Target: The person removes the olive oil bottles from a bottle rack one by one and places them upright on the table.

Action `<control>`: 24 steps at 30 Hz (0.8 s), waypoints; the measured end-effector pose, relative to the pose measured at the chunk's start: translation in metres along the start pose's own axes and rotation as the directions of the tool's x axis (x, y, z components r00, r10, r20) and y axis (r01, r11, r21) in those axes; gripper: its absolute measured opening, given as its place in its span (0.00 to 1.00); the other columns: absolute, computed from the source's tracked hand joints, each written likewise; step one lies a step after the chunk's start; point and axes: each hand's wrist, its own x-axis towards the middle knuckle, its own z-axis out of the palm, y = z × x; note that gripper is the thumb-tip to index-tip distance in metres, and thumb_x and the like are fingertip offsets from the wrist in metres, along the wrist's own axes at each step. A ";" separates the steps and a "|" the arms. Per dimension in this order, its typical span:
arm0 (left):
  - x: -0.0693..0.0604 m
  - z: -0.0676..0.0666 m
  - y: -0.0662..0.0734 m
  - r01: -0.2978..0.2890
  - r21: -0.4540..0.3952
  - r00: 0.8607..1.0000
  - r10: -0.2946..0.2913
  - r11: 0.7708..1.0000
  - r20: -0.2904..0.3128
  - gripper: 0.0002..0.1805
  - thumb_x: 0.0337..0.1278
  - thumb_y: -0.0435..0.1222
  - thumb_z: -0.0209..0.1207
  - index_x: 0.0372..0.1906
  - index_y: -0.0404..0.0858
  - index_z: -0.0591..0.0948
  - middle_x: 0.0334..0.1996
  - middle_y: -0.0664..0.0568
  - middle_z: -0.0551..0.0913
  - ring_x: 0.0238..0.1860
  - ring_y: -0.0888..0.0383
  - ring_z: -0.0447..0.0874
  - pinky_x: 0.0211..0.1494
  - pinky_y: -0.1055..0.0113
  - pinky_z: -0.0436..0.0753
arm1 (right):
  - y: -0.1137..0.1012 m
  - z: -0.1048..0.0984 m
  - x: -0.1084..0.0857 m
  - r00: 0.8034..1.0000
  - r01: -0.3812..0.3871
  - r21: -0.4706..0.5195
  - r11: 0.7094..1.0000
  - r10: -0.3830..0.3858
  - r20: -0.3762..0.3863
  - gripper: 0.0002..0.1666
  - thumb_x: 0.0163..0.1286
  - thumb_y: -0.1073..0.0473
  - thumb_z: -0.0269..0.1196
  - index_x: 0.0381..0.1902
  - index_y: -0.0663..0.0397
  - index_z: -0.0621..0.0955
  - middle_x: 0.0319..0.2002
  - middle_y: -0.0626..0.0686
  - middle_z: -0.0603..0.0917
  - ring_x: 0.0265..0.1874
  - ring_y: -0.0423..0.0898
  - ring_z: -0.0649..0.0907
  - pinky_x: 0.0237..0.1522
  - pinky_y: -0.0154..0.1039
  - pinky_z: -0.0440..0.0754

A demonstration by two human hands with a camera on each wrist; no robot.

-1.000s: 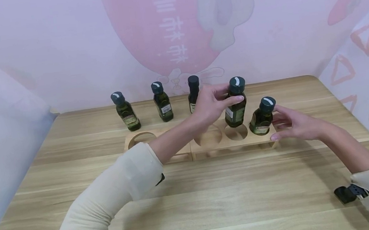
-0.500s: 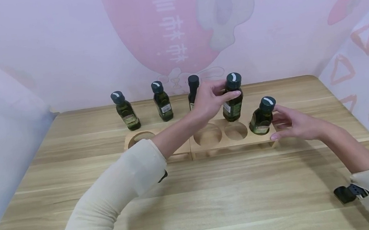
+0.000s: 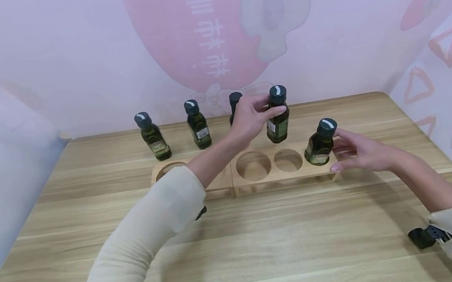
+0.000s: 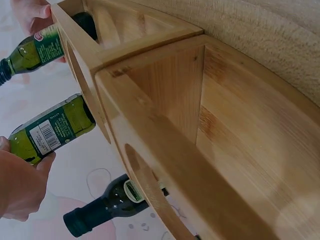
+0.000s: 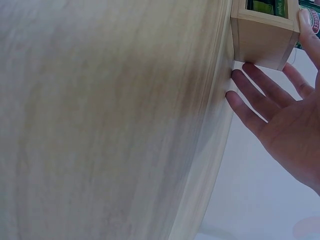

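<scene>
My left hand (image 3: 247, 121) pinches a green glass olive oil bottle (image 3: 277, 123) near its neck and holds it upright, behind the wooden bottle rack (image 3: 252, 185). In the left wrist view, that same bottle (image 4: 56, 127) shows a barcode label, with the fingers around its upper part. A second olive oil bottle (image 3: 319, 145) stands in the rack's rightmost hole. My right hand (image 3: 359, 151) is at the rack's right end, beside that bottle. The right wrist view shows this hand (image 5: 292, 125) with fingers spread near the rack's end panel (image 5: 262, 42).
Behind the rack stand a bottle (image 3: 155, 139) at the left, another bottle (image 3: 198, 128) near the middle, and a dark slimmer bottle (image 3: 235, 102) partly hidden by my left hand. All stand on a wooden table (image 3: 287, 241) backed by a printed curtain (image 3: 87, 59).
My left hand has moved the bottle from above a rack hole backward and slightly left, behind the rack. The right hand stays in place.
</scene>
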 end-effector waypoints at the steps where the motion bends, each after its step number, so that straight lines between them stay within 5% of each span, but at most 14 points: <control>1: 0.001 -0.001 -0.001 -0.004 -0.004 1.000 0.003 1.000 -0.002 0.18 0.64 0.31 0.70 0.58 0.34 0.87 0.52 0.44 0.89 0.54 0.54 0.89 0.62 0.71 0.80 | 0.000 0.000 0.000 1.000 -0.001 0.000 1.000 0.001 0.000 0.46 0.64 0.69 0.73 0.74 0.66 0.63 0.62 0.73 0.78 0.64 0.72 0.77 0.64 0.66 0.75; 14: 0.014 0.000 -0.013 -0.009 -0.067 0.999 0.007 0.998 -0.033 0.17 0.64 0.28 0.68 0.57 0.30 0.86 0.52 0.39 0.88 0.54 0.49 0.89 0.59 0.70 0.83 | -0.001 0.000 -0.001 1.000 -0.002 0.007 1.000 0.002 -0.001 0.45 0.64 0.69 0.73 0.74 0.66 0.63 0.62 0.73 0.79 0.63 0.72 0.77 0.65 0.66 0.74; 24: 0.022 0.002 -0.018 0.038 -0.072 0.997 -0.043 0.997 -0.064 0.17 0.63 0.29 0.69 0.56 0.31 0.87 0.52 0.41 0.88 0.54 0.51 0.89 0.60 0.70 0.83 | 0.000 0.000 0.000 1.000 -0.006 0.007 1.000 0.006 0.002 0.45 0.64 0.70 0.73 0.74 0.66 0.63 0.63 0.74 0.78 0.64 0.72 0.76 0.65 0.66 0.74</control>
